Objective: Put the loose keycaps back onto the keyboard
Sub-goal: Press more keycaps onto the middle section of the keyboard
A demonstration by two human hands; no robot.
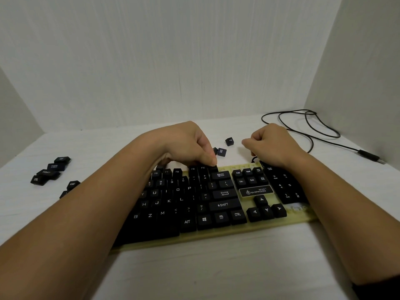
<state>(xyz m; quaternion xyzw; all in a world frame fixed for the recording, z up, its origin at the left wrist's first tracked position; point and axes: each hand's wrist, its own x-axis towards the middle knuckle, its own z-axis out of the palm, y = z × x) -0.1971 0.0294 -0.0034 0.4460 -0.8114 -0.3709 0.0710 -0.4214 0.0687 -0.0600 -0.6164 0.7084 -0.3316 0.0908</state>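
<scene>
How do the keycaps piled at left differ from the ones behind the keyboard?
The left pile holds at least six caps; the back caps number about three. The left pile includes wide caps such as Caps Lock and Shift; the back caps look single-width. The left pile lies off the left end of the keyboard; the back caps lie just beyond its function row. Both are black with white legends, loose on the white table.
</scene>
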